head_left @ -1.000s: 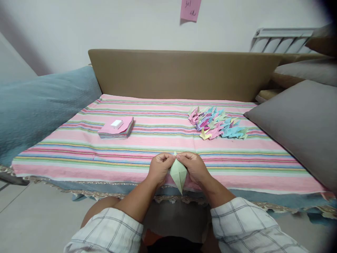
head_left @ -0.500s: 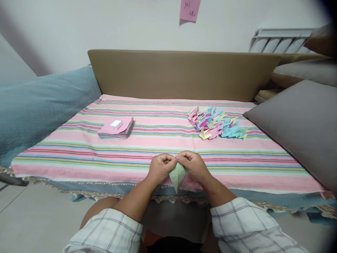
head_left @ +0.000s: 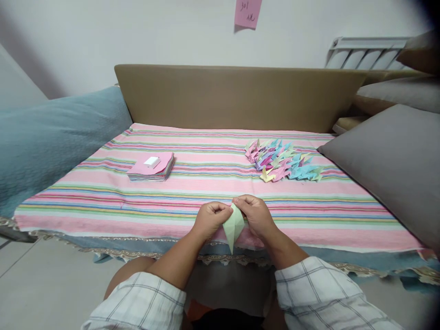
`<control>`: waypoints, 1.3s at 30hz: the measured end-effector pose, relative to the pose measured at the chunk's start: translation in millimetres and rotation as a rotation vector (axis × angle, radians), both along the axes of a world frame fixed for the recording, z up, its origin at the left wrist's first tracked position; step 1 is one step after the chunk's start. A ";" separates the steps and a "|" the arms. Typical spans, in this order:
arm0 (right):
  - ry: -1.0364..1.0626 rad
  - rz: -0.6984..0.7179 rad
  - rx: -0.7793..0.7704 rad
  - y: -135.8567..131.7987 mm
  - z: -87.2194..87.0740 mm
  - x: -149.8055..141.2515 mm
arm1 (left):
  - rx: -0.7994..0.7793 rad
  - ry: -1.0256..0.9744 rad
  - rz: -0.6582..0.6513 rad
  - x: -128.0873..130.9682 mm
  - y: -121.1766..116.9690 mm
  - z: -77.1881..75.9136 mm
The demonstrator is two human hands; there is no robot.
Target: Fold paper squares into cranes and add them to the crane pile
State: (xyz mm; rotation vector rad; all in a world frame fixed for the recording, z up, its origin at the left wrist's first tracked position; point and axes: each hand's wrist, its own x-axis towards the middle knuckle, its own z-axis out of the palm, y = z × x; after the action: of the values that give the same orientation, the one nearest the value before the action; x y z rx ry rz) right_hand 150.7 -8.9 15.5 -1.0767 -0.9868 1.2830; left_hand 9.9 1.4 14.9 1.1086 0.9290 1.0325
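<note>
Both my hands hold a pale green folded paper (head_left: 233, 228) over the near edge of the striped cloth (head_left: 206, 183). My left hand (head_left: 210, 219) pinches its upper left side with curled fingers. My right hand (head_left: 255, 214) pinches the top point from the right. The paper is a narrow kite shape with its long tip pointing down toward me.
A stack of coloured paper squares (head_left: 151, 167) with a small white block on top lies at the left. A heap of folded paper cranes (head_left: 282, 161) lies at the back right. A grey cushion (head_left: 388, 160) is on the right, a blue blanket (head_left: 51, 137) on the left.
The paper's top point, sticking up a second ago, dipped between my fingers and now shows again under my right thumb. Both hands stayed in place.
</note>
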 end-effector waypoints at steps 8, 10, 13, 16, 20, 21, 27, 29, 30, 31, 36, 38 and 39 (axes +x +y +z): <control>-0.026 -0.058 0.025 0.4 -4.7 -2.0 | 0.169 0.207 0.069 0.1 1.1 5.5; -0.032 -0.072 0.031 0.4 -5.2 -2.6 | 0.186 0.225 0.074 -0.3 1.0 7.0; -0.034 -0.069 0.035 0.3 -4.4 -3.1 | 0.153 0.167 0.044 -0.3 0.1 6.4; -0.035 -0.056 0.045 0.1 -3.7 -3.5 | 0.130 0.126 0.014 0.1 -0.5 4.1; -0.056 -0.071 0.059 -0.1 -5.3 -4.3 | 0.210 0.198 0.030 0.1 0.8 3.5; -0.058 -0.075 0.056 0.0 -5.7 -4.3 | 0.223 0.211 0.031 -0.1 1.3 3.8; 0.017 -0.120 0.033 2.2 -4.1 -1.5 | 0.113 0.118 -0.081 -2.8 0.4 1.8; 0.037 -0.139 0.030 3.2 -2.9 -0.1 | 0.100 0.127 -0.107 -3.8 -0.5 1.0; 0.040 -0.148 0.033 3.5 -2.5 0.5 | 0.111 0.143 -0.110 -4.2 -0.7 1.0; 0.042 -0.155 0.036 3.8 -2.3 0.9 | 0.132 0.162 -0.109 -4.6 -0.7 1.1; 0.048 -0.166 0.039 4.1 -3.3 1.5 | 0.192 0.191 -0.091 -4.6 0.5 0.9; 0.036 -0.180 0.046 4.3 -4.2 0.8 | 0.118 0.136 -0.125 -3.3 -0.2 -0.4; 0.029 -0.188 0.049 4.5 -4.4 0.1 | 0.073 0.109 -0.147 -2.4 -0.9 -1.2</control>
State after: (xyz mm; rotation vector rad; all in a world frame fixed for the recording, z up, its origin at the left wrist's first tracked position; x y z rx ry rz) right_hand 150.8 -4.5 11.1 -1.0836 -0.8699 1.1130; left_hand 7.5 0.5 13.7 1.2857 0.8876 0.8988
